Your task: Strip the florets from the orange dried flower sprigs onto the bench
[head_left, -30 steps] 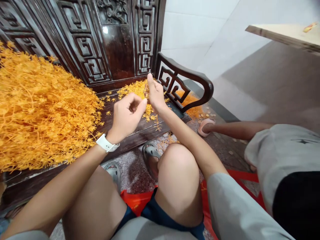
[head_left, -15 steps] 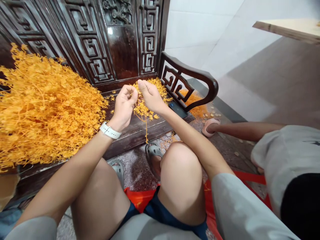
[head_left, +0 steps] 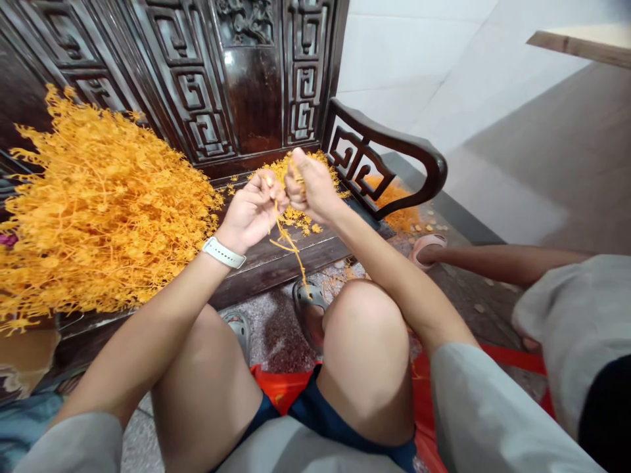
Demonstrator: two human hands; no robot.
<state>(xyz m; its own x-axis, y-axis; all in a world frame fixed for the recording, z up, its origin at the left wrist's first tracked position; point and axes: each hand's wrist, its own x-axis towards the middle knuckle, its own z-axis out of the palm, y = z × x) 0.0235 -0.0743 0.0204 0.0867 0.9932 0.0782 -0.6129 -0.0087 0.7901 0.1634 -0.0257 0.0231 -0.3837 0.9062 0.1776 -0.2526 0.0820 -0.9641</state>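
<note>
My left hand (head_left: 252, 211), with a pale watch strap at the wrist, pinches a thin yellow artificial plant stem (head_left: 294, 251). Its branching lower end dangles below the fingers over the bench edge. Right beside it, my right hand (head_left: 315, 189) is closed with the thumb up, and yellow floret pieces show between its fingers. Behind and below both hands lies a low pile of loose yellow florets (head_left: 300, 221) on the dark wooden bench (head_left: 256, 269). A large heap of yellow artificial sprigs (head_left: 123, 210) rests on the bench to the left.
The bench has a carved backrest (head_left: 256, 98) and a curved armrest (head_left: 419, 154). Beyond it an orange heap (head_left: 401, 207) lies on the floor. Another person's leg (head_left: 503, 263) extends from the right. A red plastic seat (head_left: 426, 407) is beneath me; a board edge (head_left: 582, 49) juts in at upper right.
My left hand has turned, showing more of its palm, and the dangling stem has swung rightward, with fewer florets around it. The whole view has shifted slightly, moving the scene to the right.
</note>
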